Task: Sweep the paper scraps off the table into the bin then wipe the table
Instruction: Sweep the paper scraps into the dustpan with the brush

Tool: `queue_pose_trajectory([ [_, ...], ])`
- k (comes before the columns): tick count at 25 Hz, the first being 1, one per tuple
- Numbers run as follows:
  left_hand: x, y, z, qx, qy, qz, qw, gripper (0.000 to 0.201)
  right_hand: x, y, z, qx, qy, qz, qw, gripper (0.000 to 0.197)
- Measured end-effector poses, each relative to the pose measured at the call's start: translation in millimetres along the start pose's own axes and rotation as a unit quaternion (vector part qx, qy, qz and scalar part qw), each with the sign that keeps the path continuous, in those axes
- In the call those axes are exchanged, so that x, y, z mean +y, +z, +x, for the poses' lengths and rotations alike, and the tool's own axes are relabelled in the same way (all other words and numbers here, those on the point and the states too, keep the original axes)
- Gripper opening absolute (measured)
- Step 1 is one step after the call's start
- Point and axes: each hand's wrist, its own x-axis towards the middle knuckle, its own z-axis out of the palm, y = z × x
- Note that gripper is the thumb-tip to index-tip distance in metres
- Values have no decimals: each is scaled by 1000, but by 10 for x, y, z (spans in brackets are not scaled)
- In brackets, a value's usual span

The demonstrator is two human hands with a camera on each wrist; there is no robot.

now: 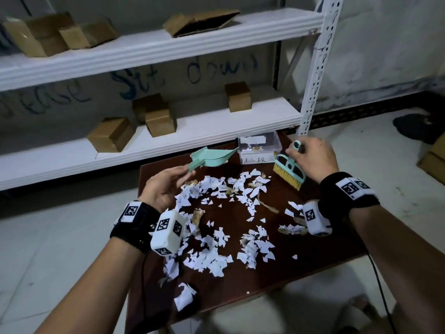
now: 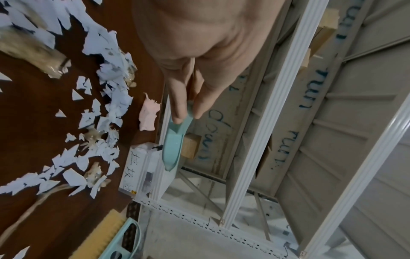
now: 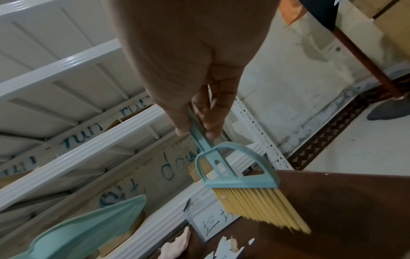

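Note:
White paper scraps (image 1: 216, 213) and some tan bits lie scattered over the dark brown table (image 1: 313, 242). My left hand (image 1: 166, 186) pinches the handle of a mint-green dustpan (image 1: 212, 156), held tilted above the table's far left edge; the dustpan (image 2: 173, 149) hangs beyond my fingertips (image 2: 177, 115). My right hand (image 1: 310, 157) grips the handle of a mint-green brush (image 1: 290, 171) with yellow bristles (image 3: 261, 208), lifted over the far right of the table. A clear plastic bin (image 1: 260, 147) with a handwritten label stands at the table's far edge between the two tools.
A white metal shelf rack (image 1: 168, 131) with several cardboard boxes (image 1: 110, 133) stands right behind the table. Its upright post (image 1: 313, 92) rises near my right hand. Pale floor surrounds the table; a dark object (image 1: 416, 126) lies on it at far right.

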Motion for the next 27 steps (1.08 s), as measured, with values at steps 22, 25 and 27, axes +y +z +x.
queue_pose_trajectory([
  [22, -309, -373, 57, -24, -81, 214, 973, 42, 542, -190, -86, -128, 116, -216, 961, 21],
  [25, -330, -339, 76, -27, -84, 246, 965, 29, 441, -107, -149, -124, 103, -177, 971, 29],
  [27, -350, -314, 66, -35, -90, 260, 961, 25, 320, -44, -191, -111, 97, -141, 979, 31],
])
